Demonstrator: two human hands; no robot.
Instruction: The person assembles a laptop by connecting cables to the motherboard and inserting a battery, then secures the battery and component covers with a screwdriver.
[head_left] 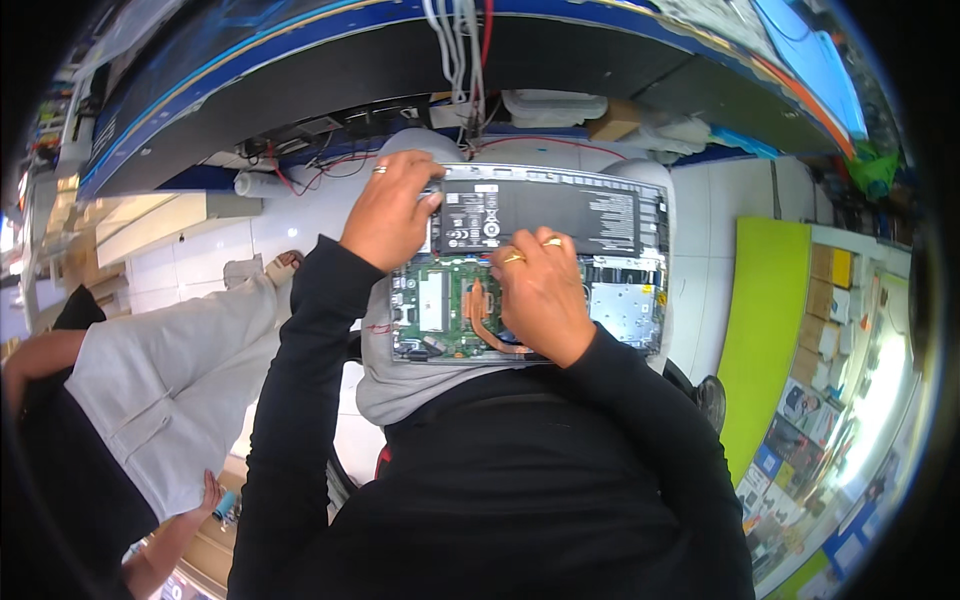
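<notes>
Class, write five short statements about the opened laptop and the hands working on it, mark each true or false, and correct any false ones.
1. The opened laptop rests on the person's lap. True.
2. The battery is green. False: it is black; the circuit board is green.
3. The left hand is at the laptop's far left corner. True.
4. Only the right hand wears rings. False: the left hand wears one too.
5. The copper heat pipe has a bend in it. True.
</notes>
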